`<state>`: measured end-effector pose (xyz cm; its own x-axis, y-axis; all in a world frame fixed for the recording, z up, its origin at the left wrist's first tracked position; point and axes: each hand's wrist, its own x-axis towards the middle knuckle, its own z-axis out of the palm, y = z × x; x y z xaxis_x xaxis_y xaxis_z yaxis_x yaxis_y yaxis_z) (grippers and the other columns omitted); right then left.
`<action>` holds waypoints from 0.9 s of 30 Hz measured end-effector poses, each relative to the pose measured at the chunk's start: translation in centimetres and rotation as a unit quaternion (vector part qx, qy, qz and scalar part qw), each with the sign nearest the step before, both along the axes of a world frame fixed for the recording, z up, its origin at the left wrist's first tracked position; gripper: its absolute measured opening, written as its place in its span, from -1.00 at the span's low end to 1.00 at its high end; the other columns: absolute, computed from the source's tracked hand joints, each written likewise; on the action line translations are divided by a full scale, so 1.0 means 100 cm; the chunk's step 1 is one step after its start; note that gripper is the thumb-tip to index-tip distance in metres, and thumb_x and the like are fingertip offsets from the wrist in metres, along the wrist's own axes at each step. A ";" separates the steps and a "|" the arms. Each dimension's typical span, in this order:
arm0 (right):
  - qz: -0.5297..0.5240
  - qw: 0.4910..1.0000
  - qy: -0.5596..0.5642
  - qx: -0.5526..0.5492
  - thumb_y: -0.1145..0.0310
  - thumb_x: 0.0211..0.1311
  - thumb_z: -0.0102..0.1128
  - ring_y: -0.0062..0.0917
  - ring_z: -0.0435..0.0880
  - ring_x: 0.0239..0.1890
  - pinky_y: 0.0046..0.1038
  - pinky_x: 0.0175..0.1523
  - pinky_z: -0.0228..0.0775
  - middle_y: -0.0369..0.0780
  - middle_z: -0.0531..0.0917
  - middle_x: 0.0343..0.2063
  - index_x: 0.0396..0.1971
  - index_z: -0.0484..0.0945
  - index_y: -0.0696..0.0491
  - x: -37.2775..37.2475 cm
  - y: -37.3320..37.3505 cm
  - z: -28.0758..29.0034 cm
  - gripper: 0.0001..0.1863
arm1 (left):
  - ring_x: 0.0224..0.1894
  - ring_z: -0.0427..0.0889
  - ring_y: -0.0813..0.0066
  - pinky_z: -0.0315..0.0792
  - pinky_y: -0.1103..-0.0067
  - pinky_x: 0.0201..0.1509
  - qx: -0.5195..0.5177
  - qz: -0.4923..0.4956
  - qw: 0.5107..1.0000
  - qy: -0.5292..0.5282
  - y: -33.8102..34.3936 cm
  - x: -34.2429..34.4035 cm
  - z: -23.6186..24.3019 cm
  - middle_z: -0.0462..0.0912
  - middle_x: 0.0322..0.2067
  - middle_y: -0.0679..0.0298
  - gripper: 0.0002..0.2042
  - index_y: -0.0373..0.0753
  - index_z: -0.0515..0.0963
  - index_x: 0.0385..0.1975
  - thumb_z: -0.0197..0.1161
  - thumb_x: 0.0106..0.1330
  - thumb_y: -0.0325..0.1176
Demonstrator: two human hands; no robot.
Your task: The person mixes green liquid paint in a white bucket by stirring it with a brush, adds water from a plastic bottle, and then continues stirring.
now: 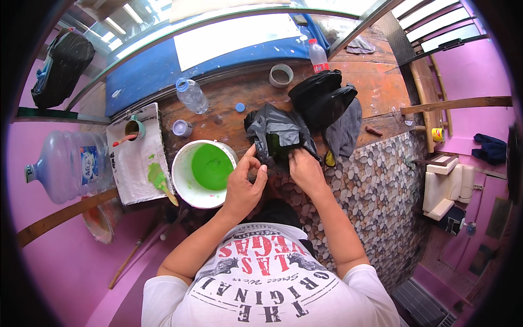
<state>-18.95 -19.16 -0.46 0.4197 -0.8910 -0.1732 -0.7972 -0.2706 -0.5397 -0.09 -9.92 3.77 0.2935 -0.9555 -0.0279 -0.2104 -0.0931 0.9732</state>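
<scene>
Thin black plastic bag is gaping near the edge of the brown wooden table; its dark inside is hard to make out. Left hand is curving, thumb and forefinger standing apart, forefinger touching the bag. Right hand is handling the rim, fingertips hiding; cannot tell if pinching. Round white plastic bucket is crowding leftward room.

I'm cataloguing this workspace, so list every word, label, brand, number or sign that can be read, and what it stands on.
I won't copy wording or brands, but print shows here:
White T-shirt: large red and black lettering, readable.
Large clear jug: pale lettering on a blue label; finer print too small.
Red-capped bottle: red label, print too small to read.
Yellow container: markings too small to read.
White tray: dark side marks, unclear.
</scene>
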 end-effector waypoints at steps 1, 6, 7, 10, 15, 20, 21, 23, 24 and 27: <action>-0.005 0.999 0.030 -0.032 0.40 0.35 0.19 0.02 0.74 -0.14 -0.06 0.00 0.60 0.09 0.72 -0.23 -0.28 0.62 0.21 -0.004 -0.005 -0.010 -0.83 | 0.09 0.72 0.10 0.54 0.37 0.08 -0.005 -0.006 1.000 -0.012 -0.001 0.001 0.002 0.56 0.23 -0.33 -0.84 -0.38 0.48 -0.23 0.30 0.42 -0.43; -0.018 0.977 0.210 -0.006 0.34 0.15 0.37 -0.03 0.79 -0.16 -0.10 -0.03 0.66 0.04 0.76 -0.27 -0.35 0.71 0.18 -0.015 -0.028 -0.043 -0.81 | 0.11 0.67 0.31 0.50 0.42 0.18 0.022 -0.018 1.000 0.005 -0.001 0.003 0.007 0.46 0.36 -0.24 -0.85 -0.33 0.46 -0.22 0.28 0.46 -0.41; -0.015 0.972 0.236 0.015 0.34 0.14 0.38 -0.05 0.80 -0.14 -0.12 -0.01 0.66 0.04 0.77 -0.26 -0.33 0.73 0.17 -0.015 -0.033 -0.048 -0.80 | 0.13 0.67 0.29 0.50 0.42 0.19 0.021 -0.018 1.000 0.004 -0.002 0.002 0.008 0.47 0.36 -0.25 -0.85 -0.34 0.46 -0.22 0.28 0.46 -0.41; -0.005 0.953 0.294 0.071 0.31 0.10 0.42 -0.10 0.81 -0.08 -0.16 0.03 0.67 0.03 0.79 -0.21 -0.26 0.78 0.14 -0.009 -0.042 -0.061 -0.74 | -0.06 0.72 0.16 0.56 0.37 0.09 0.004 -0.014 1.000 0.010 -0.003 0.000 0.009 0.61 0.20 -0.15 -0.83 -0.40 0.48 -0.19 0.27 0.46 -0.41; -0.030 0.957 0.282 0.066 0.23 0.07 0.47 -0.10 0.79 0.01 -0.15 0.12 0.64 0.05 0.79 -0.14 -0.17 0.79 0.17 -0.009 -0.046 -0.092 -0.62 | 0.08 0.69 0.03 0.52 0.32 0.19 -0.027 -0.036 0.999 0.005 -0.004 -0.002 0.005 0.52 0.27 -0.16 -0.81 -0.39 0.49 -0.18 0.28 0.46 -0.39; -0.055 0.981 0.175 0.062 0.16 0.14 0.40 0.05 0.74 -0.01 -0.09 0.14 0.58 0.16 0.74 -0.12 -0.10 0.67 0.27 0.001 -0.042 -0.050 -0.52 | 0.37 0.50 -0.09 0.39 0.29 0.36 0.003 -0.033 0.999 0.031 -0.002 0.002 0.007 0.52 0.26 -0.18 -0.81 -0.35 0.51 -0.19 0.30 0.46 -0.34; -0.070 0.986 0.145 0.052 0.17 0.14 0.40 0.06 0.74 -0.03 -0.07 0.14 0.57 0.16 0.74 -0.14 -0.16 0.67 0.28 0.004 -0.040 -0.043 -0.55 | 0.37 0.50 -0.09 0.39 0.29 0.35 0.000 -0.029 0.999 0.029 -0.002 0.003 0.009 0.53 0.25 -0.18 -0.81 -0.35 0.51 -0.19 0.30 0.45 -0.34; -0.037 0.994 0.087 -0.050 0.18 0.18 0.35 0.10 0.70 -0.11 0.02 0.04 0.55 0.15 0.68 -0.26 -0.28 0.60 0.25 0.005 -0.034 -0.036 -0.62 | 0.36 0.50 -0.09 0.40 0.28 0.34 -0.009 -0.023 0.999 0.026 -0.007 0.005 0.010 0.55 0.21 -0.18 -0.81 -0.34 0.52 -0.18 0.31 0.45 -0.34; -0.024 0.994 0.076 -0.075 0.20 0.19 0.34 0.11 0.69 -0.12 0.01 0.01 0.55 0.14 0.66 -0.26 -0.28 0.58 0.24 0.005 -0.033 -0.029 -0.64 | 0.36 0.50 -0.11 0.40 0.27 0.33 -0.044 -0.017 0.999 0.011 -0.012 0.005 0.007 0.57 0.17 -0.17 -0.80 -0.34 0.52 -0.17 0.31 0.44 -0.33; 0.012 0.982 0.000 -0.188 0.32 0.22 0.27 0.09 0.66 -0.17 -0.04 -0.08 0.55 0.01 0.61 -0.19 -0.19 0.51 0.18 0.014 -0.025 0.009 -0.73 | 0.35 0.50 -0.11 0.41 0.26 0.32 -0.047 -0.020 0.998 0.022 -0.015 0.009 0.010 0.50 0.27 -0.18 -0.79 -0.33 0.55 -0.13 0.30 0.45 -0.30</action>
